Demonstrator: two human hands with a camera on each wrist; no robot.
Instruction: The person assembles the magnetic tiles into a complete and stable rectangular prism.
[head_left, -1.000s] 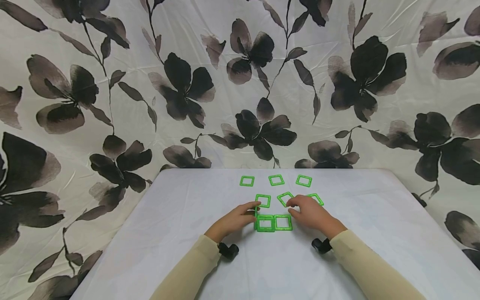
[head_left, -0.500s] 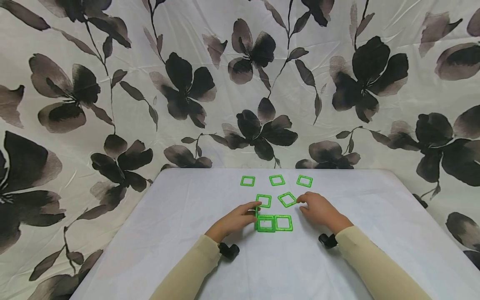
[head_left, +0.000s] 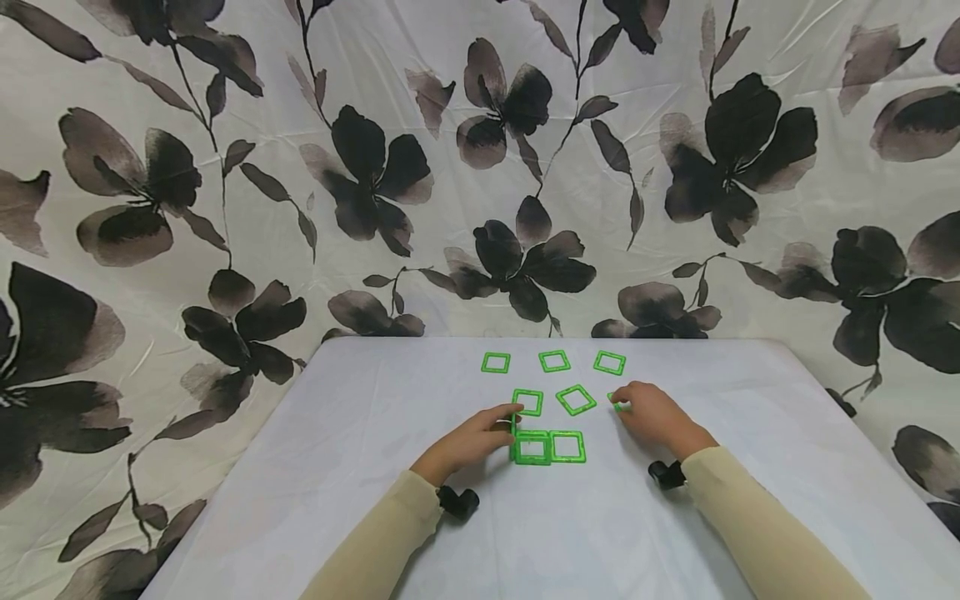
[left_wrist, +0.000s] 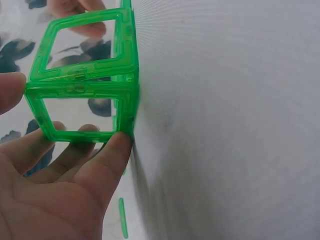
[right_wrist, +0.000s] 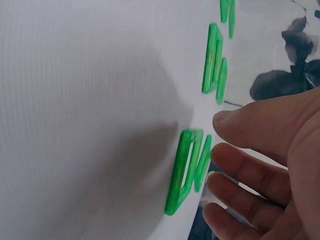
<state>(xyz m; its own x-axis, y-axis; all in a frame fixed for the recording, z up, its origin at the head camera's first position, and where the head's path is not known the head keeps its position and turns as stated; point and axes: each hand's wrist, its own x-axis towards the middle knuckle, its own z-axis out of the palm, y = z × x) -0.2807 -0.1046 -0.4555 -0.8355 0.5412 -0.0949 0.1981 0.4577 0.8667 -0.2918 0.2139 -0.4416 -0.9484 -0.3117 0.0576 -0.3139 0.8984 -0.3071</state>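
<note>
Green see-through magnetic tiles, square frames, lie on the white table. Near the middle, several are joined into a boxy piece (left_wrist: 82, 90), with a flat front tile (head_left: 532, 460) and an adjoining tile (head_left: 567, 458). My left hand (head_left: 468, 442) holds this piece at its left side; the left wrist view shows fingers on its edges. To the right, my right hand (head_left: 660, 417) hovers at a single tile (right_wrist: 176, 180), mostly covered by the fingers in the head view. Thumb and fingers are apart, and no tile sits between them.
Loose tiles lie flat behind the joined piece: one tilted tile (head_left: 576, 411) in the middle row, and a back row with a left tile (head_left: 495, 370), a middle tile (head_left: 554, 369) and a right tile (head_left: 609, 371). A floral cloth (head_left: 480, 192) hangs behind the table.
My right hand has moved rightward, away from the tilted tile and over to the tile at the row's right end. The left hand and the joined tiles have stayed put.
</note>
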